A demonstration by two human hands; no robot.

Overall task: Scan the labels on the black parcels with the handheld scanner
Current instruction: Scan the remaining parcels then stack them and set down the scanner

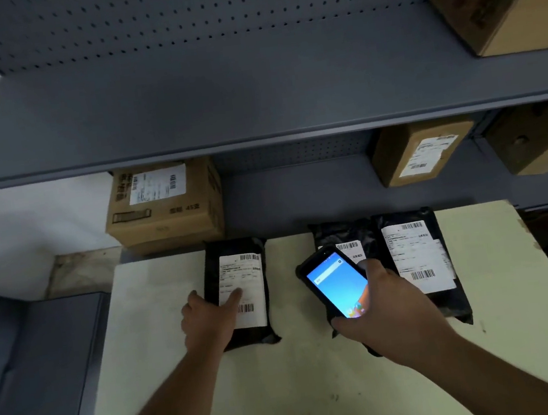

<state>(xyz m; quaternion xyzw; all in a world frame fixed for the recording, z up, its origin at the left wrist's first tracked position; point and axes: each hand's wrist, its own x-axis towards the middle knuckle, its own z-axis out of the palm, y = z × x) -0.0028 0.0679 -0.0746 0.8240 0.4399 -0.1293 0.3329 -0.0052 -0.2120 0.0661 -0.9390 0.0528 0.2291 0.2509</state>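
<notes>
I see three black parcels at the far edge of the desk (322, 391). My left hand (207, 322) lies flat, fingers spread, on the left parcel (238, 294); its thumb rests on the white label (243, 290). My right hand (389, 314) is closed around the handheld scanner (335, 284), screen lit, above the middle parcel (342, 243), which it mostly hides. The right parcel (420, 261) touches the middle one. Each parcel's long axis runs away from me. The left label lies to the left of the scanner, so I judge the scanner must turn there.
</notes>
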